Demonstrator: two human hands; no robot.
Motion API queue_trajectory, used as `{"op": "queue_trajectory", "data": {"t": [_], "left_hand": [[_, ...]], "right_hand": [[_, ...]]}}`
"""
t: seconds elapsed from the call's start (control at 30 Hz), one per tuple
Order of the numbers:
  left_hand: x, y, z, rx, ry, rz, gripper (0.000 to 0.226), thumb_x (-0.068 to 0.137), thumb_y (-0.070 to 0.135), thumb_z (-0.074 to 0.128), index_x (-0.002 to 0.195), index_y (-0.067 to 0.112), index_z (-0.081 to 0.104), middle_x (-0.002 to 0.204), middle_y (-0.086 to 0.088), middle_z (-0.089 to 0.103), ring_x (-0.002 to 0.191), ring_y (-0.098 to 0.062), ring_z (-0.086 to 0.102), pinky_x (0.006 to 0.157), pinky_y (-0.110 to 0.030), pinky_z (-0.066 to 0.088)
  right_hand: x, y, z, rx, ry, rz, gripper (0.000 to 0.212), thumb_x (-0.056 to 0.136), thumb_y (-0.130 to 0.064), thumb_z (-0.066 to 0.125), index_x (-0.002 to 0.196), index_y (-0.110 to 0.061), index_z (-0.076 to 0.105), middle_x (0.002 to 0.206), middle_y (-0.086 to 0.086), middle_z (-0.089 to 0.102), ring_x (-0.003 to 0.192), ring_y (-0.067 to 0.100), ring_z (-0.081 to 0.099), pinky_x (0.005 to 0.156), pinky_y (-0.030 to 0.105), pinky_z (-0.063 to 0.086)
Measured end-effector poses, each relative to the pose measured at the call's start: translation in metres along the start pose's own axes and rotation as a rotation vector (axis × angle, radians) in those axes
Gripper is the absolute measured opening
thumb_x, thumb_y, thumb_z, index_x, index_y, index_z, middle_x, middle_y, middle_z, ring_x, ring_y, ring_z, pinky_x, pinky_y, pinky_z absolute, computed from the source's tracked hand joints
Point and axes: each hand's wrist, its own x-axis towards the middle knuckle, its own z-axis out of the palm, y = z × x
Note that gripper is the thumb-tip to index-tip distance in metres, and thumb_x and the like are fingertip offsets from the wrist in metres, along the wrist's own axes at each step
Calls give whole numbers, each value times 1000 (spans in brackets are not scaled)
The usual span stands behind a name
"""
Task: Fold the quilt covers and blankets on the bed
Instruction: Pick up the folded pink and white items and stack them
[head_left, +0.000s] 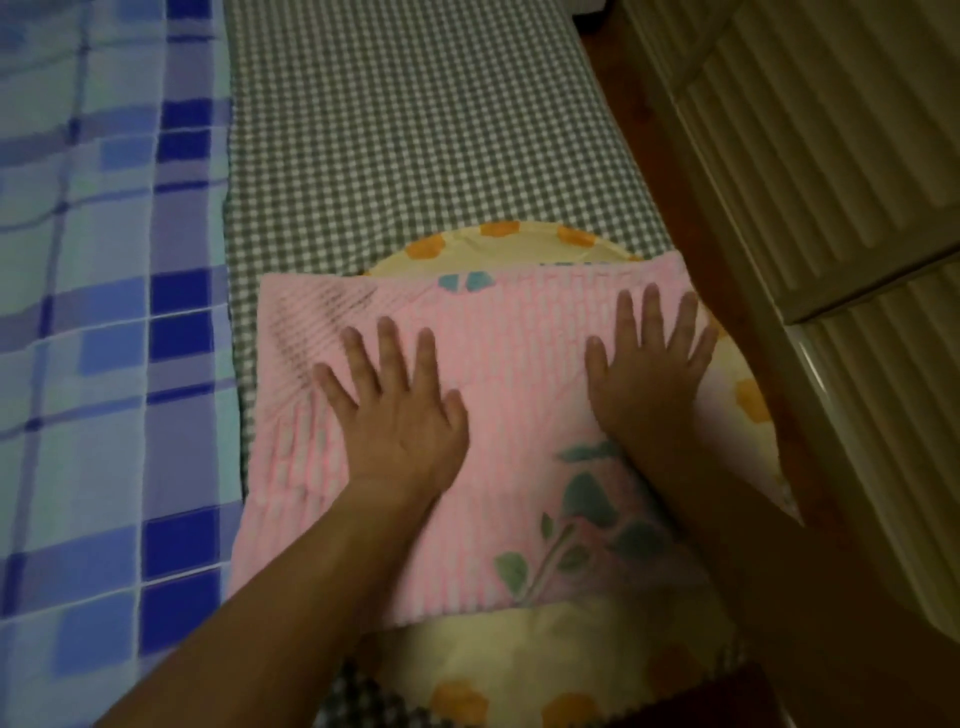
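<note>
A folded pink blanket with a ribbed weave and a green leaf print lies on top of a yellow cover with orange spots, at the near right of the bed. My left hand rests flat on the pink blanket near its middle, fingers spread. My right hand presses flat on the blanket's right side, fingers spread too. Neither hand grips any cloth. The yellow cover shows beyond the blanket's far edge, along its right side and below its near edge.
A green-and-white checked sheet covers the bed beyond the pile. A blue plaid quilt cover lies spread along the left. On the right are a wooden bed edge and a pale ribbed cabinet.
</note>
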Motion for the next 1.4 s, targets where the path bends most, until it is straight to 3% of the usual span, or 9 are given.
{"op": "queue_trajectory", "data": {"t": [0.13, 0.3, 0.47, 0.77, 0.97, 1.03, 1.13, 1.23, 1.4], "left_hand": [[-4, 43, 5, -49, 19, 284, 58, 101, 53, 13, 157, 39, 8, 167, 0, -2, 151, -33, -16, 117, -63, -8], [-4, 36, 11, 22, -107, 243, 62, 100, 56, 12, 158, 35, 12, 167, -3, -1, 152, -32, -12, 118, -61, -5], [-88, -46, -26, 50, -68, -47, 67, 97, 67, 9, 157, 38, 7, 167, -4, -5, 151, -35, -15, 118, -64, -2], [-69, -85, 61, -25, -165, -4, 74, 97, 67, 14, 159, 31, 0, 164, -14, -13, 148, -41, -21, 121, -59, -5], [-81, -94, -3, -131, -355, -44, 69, 95, 70, 12, 152, 45, -17, 160, 4, -30, 146, -35, -29, 117, -62, 14], [-100, -109, -40, -177, -487, -99, 69, 96, 66, 21, 152, 47, -14, 165, 2, -19, 152, -36, -4, 115, -60, 25], [-142, -149, -92, -186, -672, -168, 66, 97, 54, 36, 156, 38, 12, 152, -17, 42, 133, -37, 46, 104, -47, 44], [-200, -209, -138, -269, -650, -280, 50, 96, 47, 43, 142, 26, 48, 143, -11, 54, 127, -33, 53, 105, -41, 45], [-297, -337, -190, -776, -413, -720, 39, 98, 33, 58, 133, 17, 60, 127, -7, 67, 114, -22, 63, 99, -29, 45]], "right_hand": [[-17, -52, -7, 31, -64, -164, 58, 103, -46, 20, 157, -27, 17, 165, 2, 11, 152, 33, 5, 121, 57, 5], [-4, -46, -7, 61, -371, -182, 64, 100, -56, 15, 157, -30, 8, 166, 0, 4, 152, 30, -2, 120, 57, 0], [-77, 17, -50, 11, -60, -66, 64, 101, -57, 23, 155, -22, 30, 162, 12, 23, 150, 38, 13, 120, 59, 7], [-99, 50, 31, 58, -152, 18, 64, 101, -51, 33, 156, -19, 24, 163, 10, 19, 150, 35, 16, 112, 55, 28], [-87, 39, -27, -26, -362, 47, 63, 101, -52, 29, 155, -19, 28, 162, 11, 23, 147, 39, 20, 115, 61, 18], [-88, 17, -64, -18, -460, 115, 60, 100, -46, 32, 153, -18, 29, 161, 11, 24, 148, 38, 17, 119, 57, 12], [-101, -55, -123, 50, -565, -16, 55, 92, -39, 44, 142, -16, 42, 145, 15, 43, 135, 39, 34, 115, 49, 26], [-125, -158, -171, 274, -687, -181, 56, 93, -36, 47, 145, -17, 42, 143, 14, 46, 130, 35, 42, 112, 42, 34], [-179, -328, -251, 511, -949, -411, 52, 98, -35, 49, 146, -17, 41, 145, 13, 46, 125, 35, 51, 101, 38, 45]]}}
